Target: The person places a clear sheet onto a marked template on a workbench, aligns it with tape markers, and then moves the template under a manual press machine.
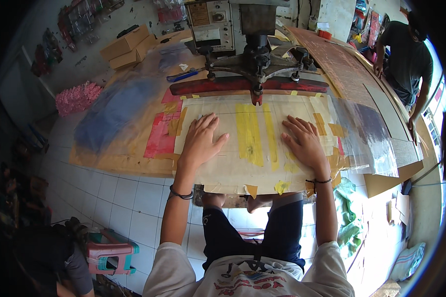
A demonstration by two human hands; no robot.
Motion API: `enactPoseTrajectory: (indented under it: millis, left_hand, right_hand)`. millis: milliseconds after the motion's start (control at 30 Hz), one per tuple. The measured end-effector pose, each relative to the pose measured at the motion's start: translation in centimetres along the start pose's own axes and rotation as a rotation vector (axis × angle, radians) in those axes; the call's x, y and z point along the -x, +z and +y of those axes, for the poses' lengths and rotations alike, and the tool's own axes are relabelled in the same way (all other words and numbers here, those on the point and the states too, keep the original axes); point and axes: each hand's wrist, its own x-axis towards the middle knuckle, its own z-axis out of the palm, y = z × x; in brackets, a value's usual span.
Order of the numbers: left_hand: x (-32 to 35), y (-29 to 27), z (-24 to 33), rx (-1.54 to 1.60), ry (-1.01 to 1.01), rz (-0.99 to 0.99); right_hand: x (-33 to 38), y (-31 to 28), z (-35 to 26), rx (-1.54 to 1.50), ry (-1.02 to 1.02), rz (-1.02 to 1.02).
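Observation:
Both my hands lie flat on a pale, taped sheet [223, 148] that covers the front of the work table. My left hand [203, 138] rests on its left part, fingers stretched out, holding nothing. On the right part lies my right hand [305, 142], palm down with its fingers apart. Yellow tape strips [250, 133] run down the sheet between the hands. Just beyond the sheet's far edge hangs the press head of a machine [257, 69], with a long dark red bar [208, 88] along its underside. Red tape [161, 133] shows left of my left hand.
Clear plastic film [366, 131] hangs over the table's right side; bluish film [116, 109] lies at the left. A blue cutter [183, 75] and cardboard boxes [129, 47] sit farther back. Another person [406, 59] stands at the right. A stool [112, 255] is at the lower left.

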Motion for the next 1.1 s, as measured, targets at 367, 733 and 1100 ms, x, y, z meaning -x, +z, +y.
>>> enactPoseTrajectory:
  millis: [367,733,1100]
  left_hand:
    - [-0.05,-0.46,0.24,0.028,0.014,0.018]
    - [0.08,-0.47,0.23,0.018,-0.022,-0.027]
    - [0.09,0.0,0.09,0.002,-0.057,0.003]
  right_hand:
    - [-0.03,-0.46,-0.41,0.035,0.008,-0.009]
    - [-0.17,-0.53,-0.52,0.023,0.033,-0.05]
    - [-0.24,-0.45,-0.46,0.054,0.045,-0.113]
